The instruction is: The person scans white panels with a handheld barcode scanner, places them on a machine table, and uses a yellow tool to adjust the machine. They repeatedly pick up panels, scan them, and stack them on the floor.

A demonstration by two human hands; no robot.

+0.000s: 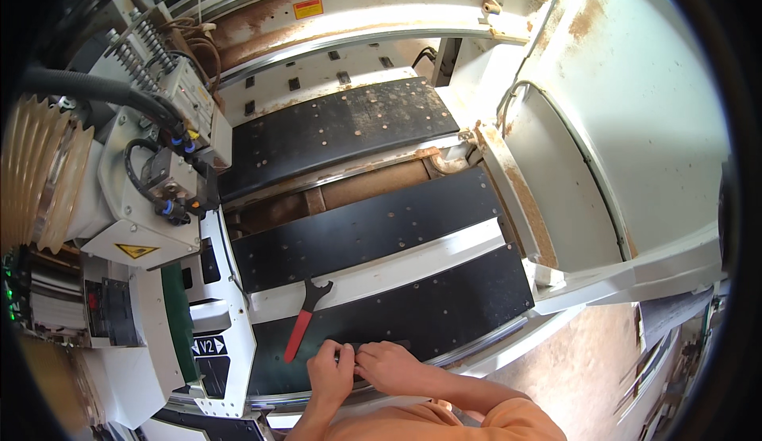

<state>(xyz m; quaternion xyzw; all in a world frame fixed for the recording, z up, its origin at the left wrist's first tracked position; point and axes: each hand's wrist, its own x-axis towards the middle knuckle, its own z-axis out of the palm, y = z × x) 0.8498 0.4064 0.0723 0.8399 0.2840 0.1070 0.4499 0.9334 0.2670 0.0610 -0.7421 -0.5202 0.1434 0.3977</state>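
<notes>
My left hand [330, 370] and my right hand [387, 365] meet over the front edge of the nearest black panel [444, 306]. Both have their fingers closed in a pinch around a small dark piece between them, mostly hidden by the fingers, so its kind cannot be made out. Just up and left of my left hand lies a hook spanner [298, 335] with a red grip. Its dark hooked jaw reaches over the white strip [413, 262] between two panels.
At left stands a machine head with a ribbed hose [44, 175], cables and a warning triangle. A white bracket [242, 314] drops beside the panels. Farther back are another black panel [341, 127] and a dusty beam [381, 16]. White housing walls [651, 107] rise at right.
</notes>
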